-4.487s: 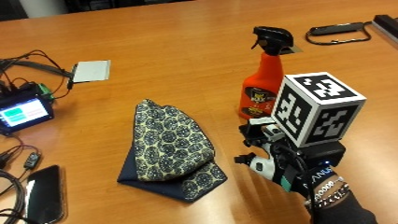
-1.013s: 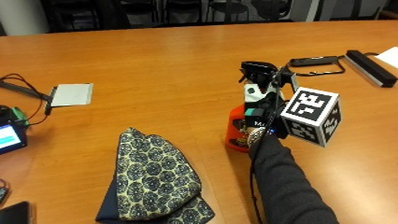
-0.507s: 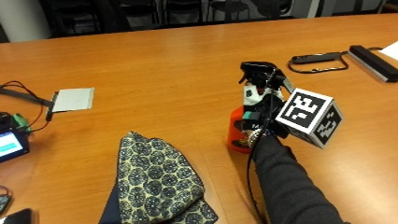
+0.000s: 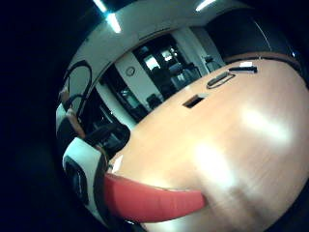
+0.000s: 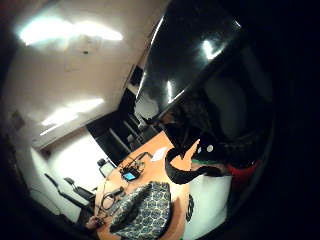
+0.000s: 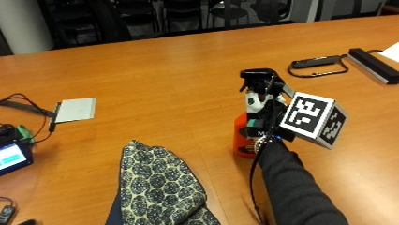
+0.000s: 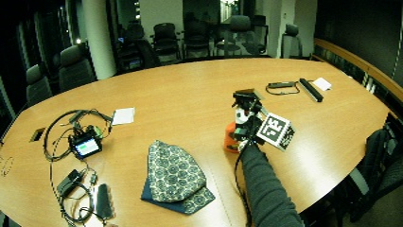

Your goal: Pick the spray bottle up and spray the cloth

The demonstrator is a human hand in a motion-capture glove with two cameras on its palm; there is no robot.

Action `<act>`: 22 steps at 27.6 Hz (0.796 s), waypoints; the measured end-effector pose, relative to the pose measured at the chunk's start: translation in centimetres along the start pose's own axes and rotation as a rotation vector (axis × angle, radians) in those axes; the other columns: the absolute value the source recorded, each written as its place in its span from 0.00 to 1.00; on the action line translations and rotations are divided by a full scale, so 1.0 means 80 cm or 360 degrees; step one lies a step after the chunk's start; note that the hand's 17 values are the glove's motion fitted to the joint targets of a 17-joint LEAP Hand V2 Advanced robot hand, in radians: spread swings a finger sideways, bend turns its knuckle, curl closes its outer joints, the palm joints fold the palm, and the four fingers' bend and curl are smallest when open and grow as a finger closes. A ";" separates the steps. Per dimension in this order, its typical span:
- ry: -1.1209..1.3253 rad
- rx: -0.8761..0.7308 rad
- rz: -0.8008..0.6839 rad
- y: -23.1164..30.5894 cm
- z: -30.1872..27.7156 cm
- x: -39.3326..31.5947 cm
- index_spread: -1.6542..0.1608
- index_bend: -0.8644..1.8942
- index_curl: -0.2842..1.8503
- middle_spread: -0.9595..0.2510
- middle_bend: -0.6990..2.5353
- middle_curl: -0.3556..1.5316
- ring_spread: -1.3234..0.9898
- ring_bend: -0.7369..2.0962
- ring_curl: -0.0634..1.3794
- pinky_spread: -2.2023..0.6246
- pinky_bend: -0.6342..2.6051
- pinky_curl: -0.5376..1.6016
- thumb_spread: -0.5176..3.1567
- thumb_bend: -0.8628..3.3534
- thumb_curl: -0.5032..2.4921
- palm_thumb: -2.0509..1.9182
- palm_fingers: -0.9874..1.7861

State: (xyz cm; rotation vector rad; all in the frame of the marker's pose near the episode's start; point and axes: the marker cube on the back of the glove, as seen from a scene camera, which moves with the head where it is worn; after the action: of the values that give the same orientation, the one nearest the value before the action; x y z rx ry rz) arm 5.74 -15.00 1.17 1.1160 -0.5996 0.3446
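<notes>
- Spray bottle: one orange plastic spray bottle with a black trigger head stands upright on the brown wooden bench, right of the cloth and apart from it.
- Grip: the black-gloved right hand is wrapped round the bottle's neck and upper body from the side facing the person; its fingers are curled about the bottle, so the grip is grasping the bottle. The bottle's base looks to be on the bench, though I cannot tell whether it is just lifted.
- Cloth: one folded cloth, dark blue with a pale round pattern, lies flat on the bench near the person's edge.
- Other single items on the bench: one small pale grey flat pad left of centre; one small device with a lit blue screen at the left edge, with black cables beside it; one long black bar and one black looped strap at the far right.
- Palm views: the orange bottle body lies close against the palm; the black trigger head shows above the patterned cloth.
</notes>
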 end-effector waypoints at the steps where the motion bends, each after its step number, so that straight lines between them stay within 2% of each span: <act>1: 0.0019 -0.0014 -0.0037 -0.003 -0.001 0.000 0.76 0.38 0.34 0.61 0.36 0.47 0.49 0.53 0.37 0.66 0.38 0.45 0.38 0.20 0.36 0.72 0.86; 7: 0.0131 -0.0074 -0.0297 -0.034 -0.019 -0.006 0.76 0.38 0.34 0.61 0.36 0.47 0.49 0.53 0.37 0.65 0.38 0.45 0.39 0.20 0.36 0.71 0.85; 13: 0.0238 -0.0130 -0.0515 -0.067 -0.068 0.000 0.76 0.38 0.35 0.61 0.36 0.48 0.49 0.53 0.37 0.65 0.38 0.45 0.40 0.20 0.36 0.71 0.85; 22: 0.0344 -0.0166 -0.0716 -0.094 -0.119 0.001 0.75 0.38 0.36 0.61 0.37 0.48 0.48 0.54 0.37 0.65 0.38 0.45 0.40 0.20 0.36 0.71 0.85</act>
State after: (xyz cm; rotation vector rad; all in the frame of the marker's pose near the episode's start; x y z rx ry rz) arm 12.53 -9.42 -7.21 1.0625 -0.1636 0.0416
